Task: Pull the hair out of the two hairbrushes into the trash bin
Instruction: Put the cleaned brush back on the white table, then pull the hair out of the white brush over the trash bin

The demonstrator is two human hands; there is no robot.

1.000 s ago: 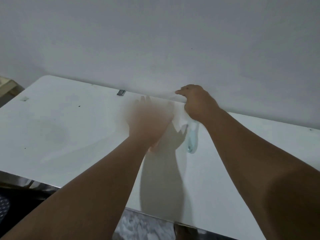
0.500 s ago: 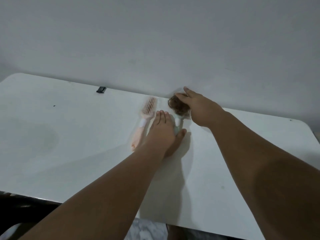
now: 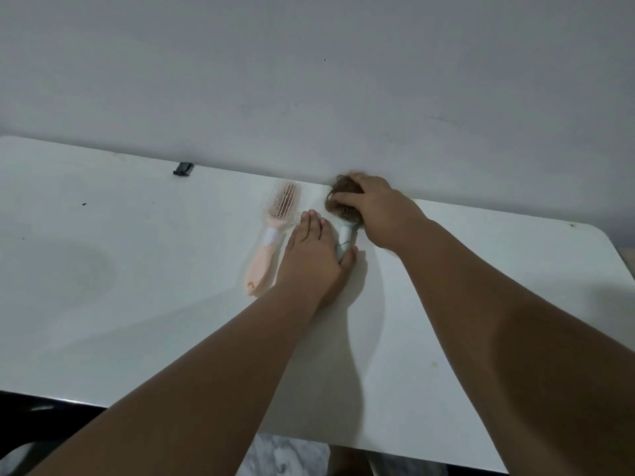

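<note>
While the pink hairbrush (image 3: pixel 275 231) lies alongside, hands pin the mint hairbrush (image 3: pixel 344 237).
Right hand (image 3: pixel 376 213) fingers clamp its hair (image 3: pixel 340 206); left hand (image 3: pixel 314 259) fingers, straight together, press its handle.

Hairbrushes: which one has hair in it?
The green brush, under the left hand; the right hand grips a brown hair clump on its head. The pink brush beside it shows bare bristles.

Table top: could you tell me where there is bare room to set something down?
Bare: the broad stretch left of the pink hairbrush, from the black clip to the near edge, and the table right of the right hand. Crowded: midway along the wall, where the left hand presses the mint hairbrush and the right hand grips its hair.
</note>
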